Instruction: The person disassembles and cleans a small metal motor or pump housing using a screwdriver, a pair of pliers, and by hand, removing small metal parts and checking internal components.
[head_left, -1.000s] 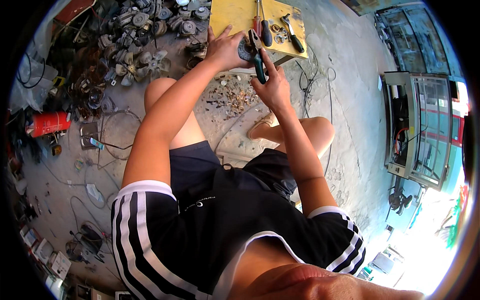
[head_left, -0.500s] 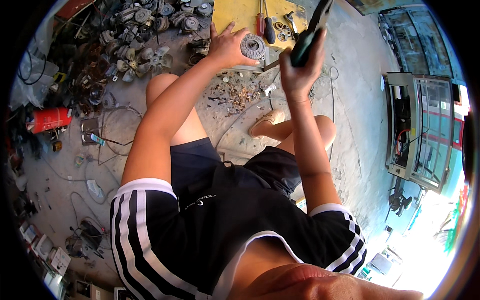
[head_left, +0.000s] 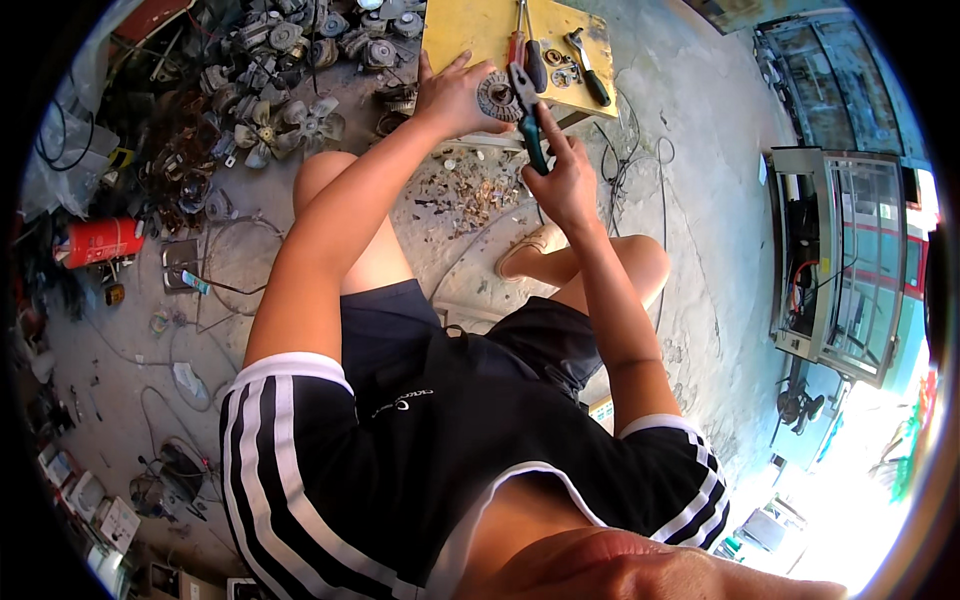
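Observation:
My left hand (head_left: pixel 458 98) grips a round grey motor part (head_left: pixel 497 97) from its left side, thumb below and other fingers spread on the yellow board. The part has a ribbed rim and a small shaft in the middle. My right hand (head_left: pixel 566 184) is closed round the green handles of a pair of pliers (head_left: pixel 533 135). Their metal jaws reach to the right edge of the motor part; whether they touch it I cannot tell. Just beyond lie a red-handled screwdriver (head_left: pixel 516 48) and a dark-handled screwdriver (head_left: pixel 536 68).
The yellow board (head_left: pixel 465 28) tops a low stand and also bears a ratchet wrench (head_left: pixel 588 66) and small metal rings (head_left: pixel 563 72). Old motors (head_left: pixel 285 35) and fan blades (head_left: pixel 312 122) are heaped at left. Scraps (head_left: pixel 465 195) and cables (head_left: pixel 625 150) lie on the floor.
My right hand has come down and left, bringing the pliers from above the board's right side to the motor part. The ratchet wrench has come fully into sight. My left hand has barely moved.

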